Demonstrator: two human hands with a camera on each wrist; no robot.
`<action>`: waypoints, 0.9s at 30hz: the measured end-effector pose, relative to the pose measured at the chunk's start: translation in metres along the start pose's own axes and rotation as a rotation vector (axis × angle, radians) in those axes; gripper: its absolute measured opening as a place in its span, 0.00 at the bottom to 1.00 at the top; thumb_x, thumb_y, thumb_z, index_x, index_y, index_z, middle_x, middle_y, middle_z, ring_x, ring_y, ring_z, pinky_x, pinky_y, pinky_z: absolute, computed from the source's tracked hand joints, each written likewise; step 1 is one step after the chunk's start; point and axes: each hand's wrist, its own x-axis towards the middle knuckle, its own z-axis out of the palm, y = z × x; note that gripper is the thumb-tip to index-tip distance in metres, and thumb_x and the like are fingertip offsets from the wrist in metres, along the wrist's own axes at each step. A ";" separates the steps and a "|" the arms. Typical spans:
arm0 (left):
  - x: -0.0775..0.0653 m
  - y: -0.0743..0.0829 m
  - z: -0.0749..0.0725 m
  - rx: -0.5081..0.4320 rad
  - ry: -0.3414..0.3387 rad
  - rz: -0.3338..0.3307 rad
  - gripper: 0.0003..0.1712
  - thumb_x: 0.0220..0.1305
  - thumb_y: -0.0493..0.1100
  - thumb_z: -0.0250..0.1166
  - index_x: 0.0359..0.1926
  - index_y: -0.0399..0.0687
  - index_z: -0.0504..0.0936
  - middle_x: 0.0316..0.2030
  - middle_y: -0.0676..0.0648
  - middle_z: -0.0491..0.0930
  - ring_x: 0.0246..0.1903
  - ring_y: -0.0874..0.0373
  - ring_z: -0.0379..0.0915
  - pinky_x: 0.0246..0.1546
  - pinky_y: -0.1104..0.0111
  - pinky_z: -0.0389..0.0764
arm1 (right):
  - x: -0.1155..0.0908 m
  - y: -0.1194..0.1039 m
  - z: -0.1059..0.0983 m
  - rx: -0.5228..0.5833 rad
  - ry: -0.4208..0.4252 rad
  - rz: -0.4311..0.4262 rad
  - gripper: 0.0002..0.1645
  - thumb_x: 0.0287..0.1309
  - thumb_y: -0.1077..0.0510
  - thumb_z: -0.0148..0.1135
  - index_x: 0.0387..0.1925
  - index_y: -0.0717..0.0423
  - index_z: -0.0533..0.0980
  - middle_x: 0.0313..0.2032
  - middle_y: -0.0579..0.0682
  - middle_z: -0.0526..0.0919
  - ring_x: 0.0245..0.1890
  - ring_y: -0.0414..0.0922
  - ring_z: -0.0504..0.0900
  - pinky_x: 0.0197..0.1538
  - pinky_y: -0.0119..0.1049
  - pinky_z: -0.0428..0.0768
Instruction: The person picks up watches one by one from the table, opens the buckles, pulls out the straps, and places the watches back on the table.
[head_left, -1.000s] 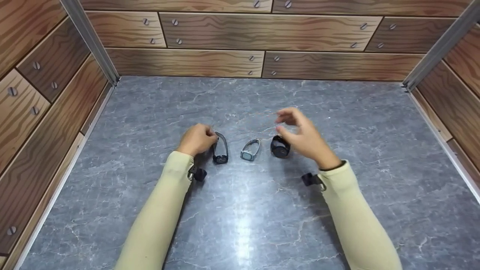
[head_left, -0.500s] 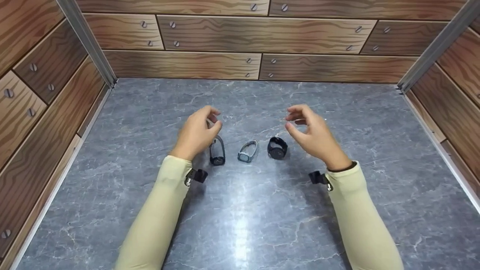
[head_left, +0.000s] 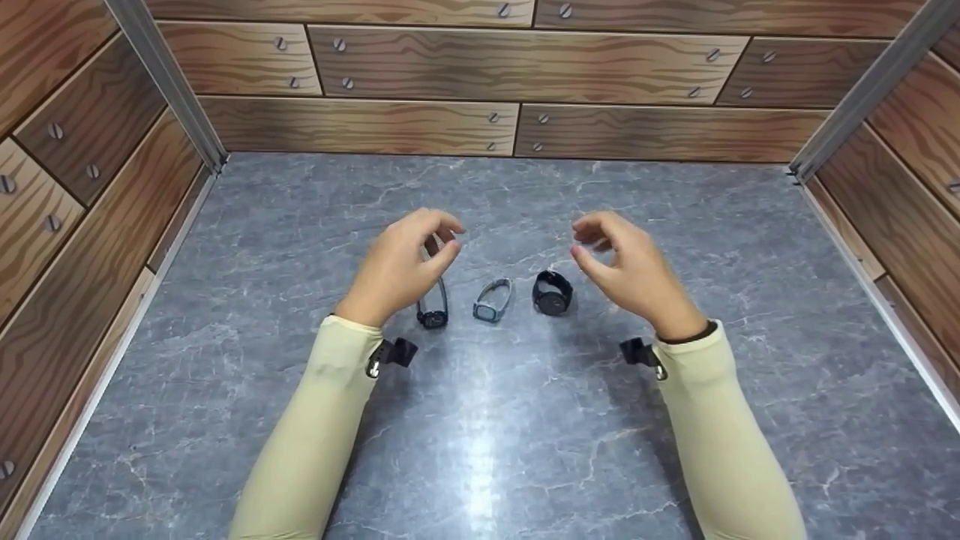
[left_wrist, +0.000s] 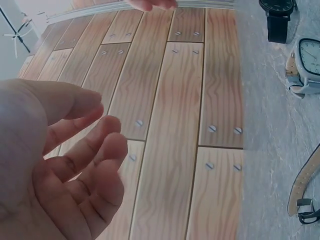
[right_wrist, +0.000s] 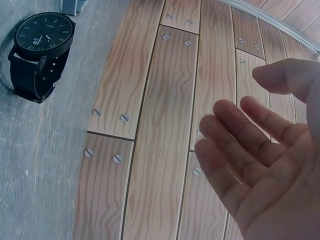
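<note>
- Held fingers [left_wrist: 107,155] of left hand [head_left: 397,262] loosely bent, free, with a modest gap at the thumb.
- Held right hand [head_left: 630,270] likewise relaxed and free, thumb apart from fingertips.
- Positioned both hands above grey marbled tabletop [head_left: 540,450].
- Located dark-dialled watch [head_left: 433,319] near left hand (strap partly covered by that hand in the head view).
- Located black round watch [head_left: 553,302] near right hand.
- Located square-dialled pale watch [head_left: 487,311] between the other two.
- Fitted forearms with pale yellow sleeves [head_left: 300,450].
- Bounded tabletop at rear and sides with wood-patterned panels [head_left: 525,64].
</note>
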 end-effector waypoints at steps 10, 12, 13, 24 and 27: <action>0.001 0.002 0.007 0.087 -0.088 0.012 0.07 0.74 0.43 0.65 0.47 0.50 0.87 0.41 0.53 0.83 0.34 0.58 0.75 0.37 0.65 0.78 | 0.000 0.002 0.003 -0.064 -0.092 0.067 0.11 0.69 0.59 0.64 0.50 0.60 0.80 0.42 0.52 0.86 0.36 0.47 0.79 0.41 0.42 0.77; 0.002 0.001 0.011 0.110 -0.121 0.013 0.08 0.74 0.43 0.65 0.47 0.49 0.88 0.41 0.52 0.84 0.34 0.58 0.76 0.38 0.65 0.79 | 0.000 0.002 0.006 -0.082 -0.114 0.079 0.11 0.70 0.59 0.64 0.50 0.59 0.81 0.42 0.52 0.86 0.34 0.47 0.77 0.38 0.40 0.74; 0.002 0.000 0.015 0.119 -0.142 0.010 0.08 0.74 0.44 0.65 0.46 0.49 0.88 0.41 0.52 0.84 0.36 0.57 0.78 0.40 0.65 0.80 | 0.000 0.003 0.007 -0.087 -0.127 0.084 0.11 0.70 0.58 0.64 0.49 0.59 0.81 0.42 0.52 0.86 0.33 0.47 0.76 0.37 0.40 0.74; 0.004 -0.019 0.049 0.242 -0.322 0.061 0.09 0.71 0.39 0.67 0.48 0.45 0.90 0.45 0.48 0.87 0.47 0.50 0.84 0.51 0.58 0.83 | 0.002 0.000 0.019 -0.111 -0.249 0.101 0.11 0.71 0.55 0.64 0.46 0.57 0.82 0.37 0.51 0.85 0.30 0.45 0.76 0.36 0.40 0.75; 0.001 -0.024 0.055 0.237 -0.368 0.074 0.11 0.70 0.37 0.66 0.50 0.45 0.90 0.45 0.47 0.88 0.48 0.51 0.84 0.52 0.58 0.82 | 0.000 0.001 0.023 -0.108 -0.279 0.099 0.11 0.70 0.55 0.65 0.46 0.58 0.82 0.38 0.51 0.85 0.32 0.45 0.78 0.37 0.40 0.76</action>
